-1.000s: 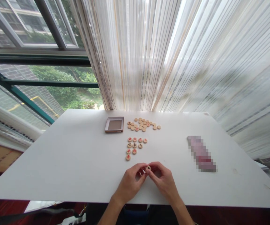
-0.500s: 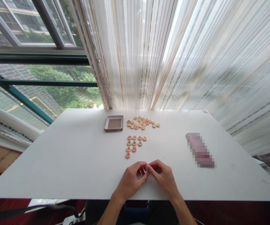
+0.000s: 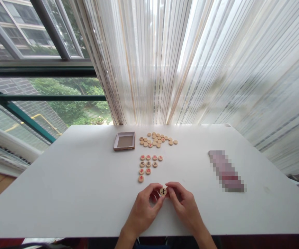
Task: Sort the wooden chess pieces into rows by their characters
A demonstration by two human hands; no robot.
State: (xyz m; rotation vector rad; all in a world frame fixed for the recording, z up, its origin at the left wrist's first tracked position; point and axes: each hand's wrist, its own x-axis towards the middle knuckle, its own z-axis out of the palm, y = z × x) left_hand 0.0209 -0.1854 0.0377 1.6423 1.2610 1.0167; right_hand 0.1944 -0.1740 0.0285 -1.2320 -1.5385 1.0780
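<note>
A round wooden Chinese chess piece (image 3: 163,191) with a black character faces me, held up just above the table near its front edge. My left hand (image 3: 144,204) pinches its left side between thumb and fingers. At its right edge are the bent fingertips of my right hand (image 3: 184,202), closed against it. Beyond my hands, face-up pieces stand in short rows, with red-marked pieces (image 3: 148,157) and black-marked pieces (image 3: 148,164) among them. Farther back lies a loose cluster of mostly blank-side-up pieces (image 3: 154,144); a few there show markings.
An open shallow box (image 3: 115,141) sits left of the cluster. On the right lies a blurred-out pinkish flat item (image 3: 226,171). All rest on a white table (image 3: 69,186), with a striped string curtain (image 3: 149,69) and a window (image 3: 48,100) behind its far edge.
The chess piece, hidden between my fingers before, now shows its black-marked face toward me. My hands have parted slightly around it. The whole view has shifted a little.
</note>
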